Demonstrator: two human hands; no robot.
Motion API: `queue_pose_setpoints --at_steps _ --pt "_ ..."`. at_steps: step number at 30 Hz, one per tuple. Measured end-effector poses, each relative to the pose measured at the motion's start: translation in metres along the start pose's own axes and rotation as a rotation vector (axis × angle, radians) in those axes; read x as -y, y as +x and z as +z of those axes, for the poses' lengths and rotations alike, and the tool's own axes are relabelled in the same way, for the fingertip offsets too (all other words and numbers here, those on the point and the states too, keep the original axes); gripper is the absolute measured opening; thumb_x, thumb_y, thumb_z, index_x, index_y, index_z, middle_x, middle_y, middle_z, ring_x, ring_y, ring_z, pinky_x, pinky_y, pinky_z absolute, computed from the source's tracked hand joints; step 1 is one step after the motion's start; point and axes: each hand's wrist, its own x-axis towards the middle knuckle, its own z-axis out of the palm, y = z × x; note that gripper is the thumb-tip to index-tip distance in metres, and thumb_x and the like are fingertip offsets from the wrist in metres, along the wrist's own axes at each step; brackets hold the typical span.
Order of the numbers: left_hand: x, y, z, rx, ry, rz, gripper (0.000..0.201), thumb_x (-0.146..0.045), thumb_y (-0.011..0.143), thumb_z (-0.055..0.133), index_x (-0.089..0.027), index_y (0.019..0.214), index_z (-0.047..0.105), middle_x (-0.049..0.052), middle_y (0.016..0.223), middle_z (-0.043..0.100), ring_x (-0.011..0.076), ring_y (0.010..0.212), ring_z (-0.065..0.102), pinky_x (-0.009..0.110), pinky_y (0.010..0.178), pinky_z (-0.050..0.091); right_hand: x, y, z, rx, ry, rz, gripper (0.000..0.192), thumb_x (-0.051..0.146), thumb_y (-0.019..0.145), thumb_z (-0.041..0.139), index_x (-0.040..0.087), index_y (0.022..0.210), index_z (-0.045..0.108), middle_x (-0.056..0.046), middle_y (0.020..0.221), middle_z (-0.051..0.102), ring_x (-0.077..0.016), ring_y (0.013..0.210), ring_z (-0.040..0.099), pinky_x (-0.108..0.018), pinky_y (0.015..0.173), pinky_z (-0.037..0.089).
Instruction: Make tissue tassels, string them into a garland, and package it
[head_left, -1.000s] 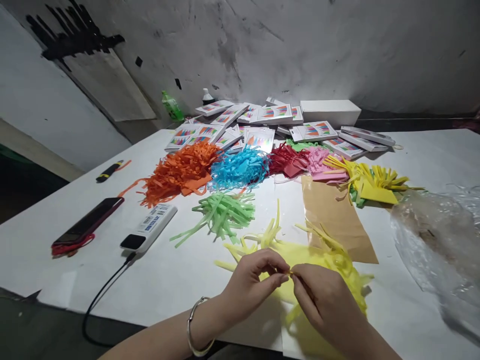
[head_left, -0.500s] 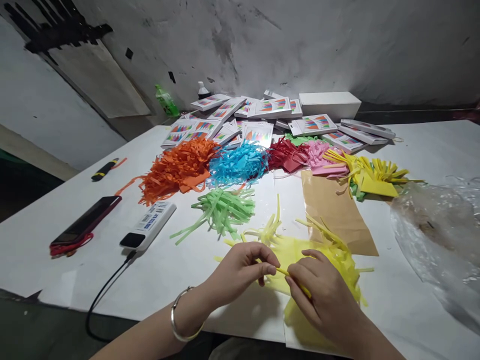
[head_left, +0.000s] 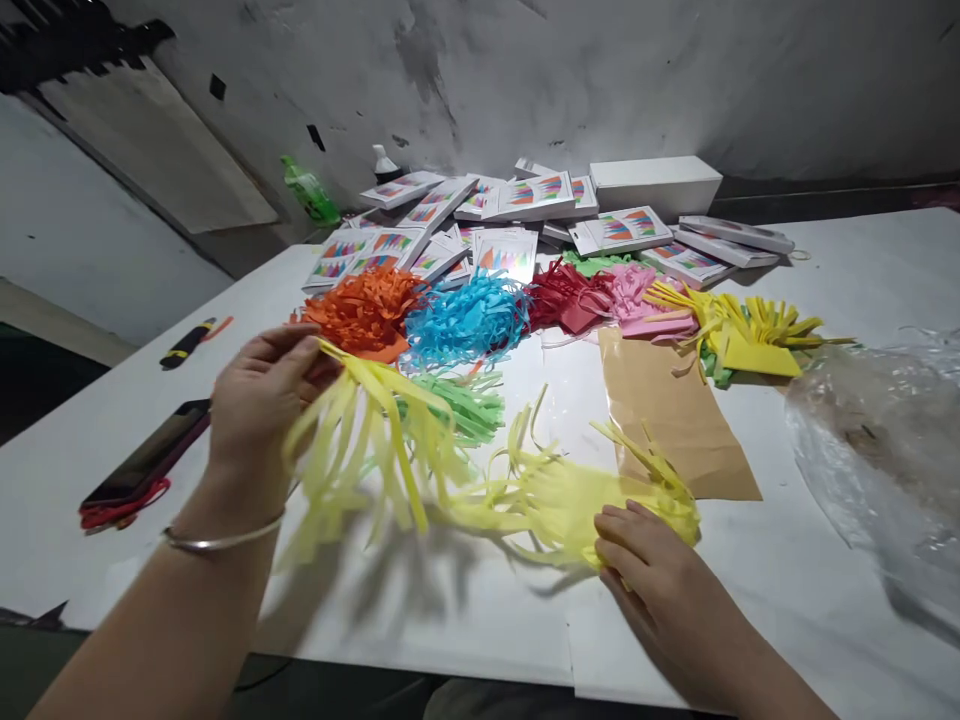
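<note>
My left hand [head_left: 259, 400] is raised over the left part of the table and pinches the top of a yellow fringed paper sheet [head_left: 375, 440]. Its cut strips hang down, blurred. My right hand [head_left: 649, 575] presses flat on the pile of yellow fringed paper [head_left: 570, 495] lying near the table's front edge. A silver bangle [head_left: 221, 540] is on my left wrist.
Behind lie heaps of cut paper: orange [head_left: 367, 310], blue [head_left: 469, 320], green [head_left: 465, 400], red [head_left: 566, 300], pink [head_left: 637, 300], darker yellow [head_left: 750, 340]. A brown sheet [head_left: 675, 420], a clear plastic bag [head_left: 877, 440], a phone [head_left: 146, 460], a pen [head_left: 184, 345] and several printed packets [head_left: 517, 210] surround them.
My left hand has lifted one yellow fringed sheet up and to the left, off the pile. My right hand has dropped flat onto the remaining yellow pile. The view has tilted down.
</note>
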Motion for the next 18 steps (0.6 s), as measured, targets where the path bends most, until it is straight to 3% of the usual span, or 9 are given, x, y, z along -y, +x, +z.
queue_pose_setpoints --at_steps 2,4,5,7,8,10,12,15,18 --pt "0.003 0.007 -0.004 -0.093 0.266 0.174 0.039 -0.032 0.086 0.077 -0.010 0.113 0.059 0.005 0.112 0.065 0.0174 0.097 0.063 0.042 0.097 0.052 -0.003 -0.004 -0.002 -0.021 0.037 -0.009 0.026 0.005 0.096 0.045 0.018 0.103 0.066 -0.010 0.112 0.070 -0.0217 0.113 0.065 -0.051 0.109 0.048" --pt "0.002 -0.014 0.003 -0.018 0.445 0.511 0.052 -0.038 0.082 0.080 -0.011 0.121 0.058 0.011 0.128 0.059 0.0271 0.120 0.056 0.050 0.111 0.040 -0.004 -0.006 -0.002 -0.055 0.065 -0.018 0.029 0.003 0.096 0.042 0.019 0.104 0.066 -0.008 0.111 0.070 -0.0192 0.110 0.065 -0.050 0.111 0.047" --pt "0.001 -0.035 0.011 0.118 0.422 0.688 0.048 -0.040 0.086 0.075 -0.013 0.122 0.059 0.012 0.128 0.060 0.0300 0.126 0.052 0.051 0.114 0.036 -0.004 -0.006 -0.002 -0.071 0.078 -0.015 0.029 0.004 0.097 0.042 0.020 0.105 0.066 -0.008 0.111 0.070 -0.0185 0.108 0.066 -0.049 0.112 0.046" --pt "-0.001 -0.086 0.034 0.696 0.363 0.853 0.041 -0.041 0.091 0.069 -0.022 0.126 0.059 0.010 0.127 0.063 0.0283 0.121 0.057 0.047 0.107 0.043 -0.001 -0.004 0.000 -0.100 0.108 -0.022 0.026 0.007 0.097 0.045 0.020 0.106 0.065 -0.008 0.110 0.071 -0.0182 0.105 0.067 -0.048 0.111 0.047" --pt "0.000 -0.113 0.046 0.897 0.360 0.914 0.046 -0.046 0.090 0.069 -0.024 0.129 0.058 0.011 0.128 0.064 0.0296 0.120 0.057 0.049 0.109 0.040 0.001 -0.002 0.001 -0.109 0.122 -0.034 0.025 0.008 0.097 0.046 0.020 0.107 0.065 -0.008 0.109 0.071 -0.0183 0.105 0.067 -0.047 0.109 0.048" --pt "0.004 -0.157 0.068 1.185 0.422 0.961 0.040 -0.037 0.094 0.065 -0.020 0.129 0.057 0.012 0.117 0.069 0.0269 0.110 0.060 0.046 0.105 0.040 0.003 0.000 0.001 -0.113 0.131 -0.069 0.025 0.009 0.097 0.046 0.020 0.109 0.065 -0.008 0.108 0.072 -0.0189 0.103 0.068 -0.047 0.107 0.050" --pt "0.011 -0.182 0.082 1.272 0.464 0.996 0.015 -0.020 0.097 0.056 -0.018 0.110 0.064 0.006 0.093 0.070 0.0218 0.091 0.060 0.040 0.096 0.042 0.001 -0.003 -0.003 -0.084 0.083 -0.077 0.026 0.009 0.096 0.046 0.020 0.110 0.065 -0.009 0.109 0.073 -0.0211 0.107 0.067 -0.051 0.109 0.046" --pt "0.020 -0.190 0.086 1.297 0.448 0.999 0.017 -0.010 0.096 0.050 -0.020 0.088 0.062 0.003 0.081 0.065 0.0191 0.082 0.056 0.037 0.091 0.040 -0.018 -0.023 -0.020 -0.064 -0.101 0.010 0.015 0.020 0.096 0.053 0.023 0.103 0.066 -0.009 0.119 0.071 -0.0293 0.120 0.062 -0.066 0.114 0.029" --pt "0.023 -0.187 0.081 1.300 0.425 0.940 0.017 -0.008 0.094 0.051 -0.021 0.090 0.062 0.004 0.084 0.065 0.0192 0.084 0.056 0.036 0.093 0.038 -0.037 -0.049 -0.045 -0.219 -0.317 0.146 0.024 0.045 0.097 0.056 0.023 0.099 0.067 -0.012 0.122 0.069 -0.0356 0.118 0.062 -0.073 0.112 0.022"
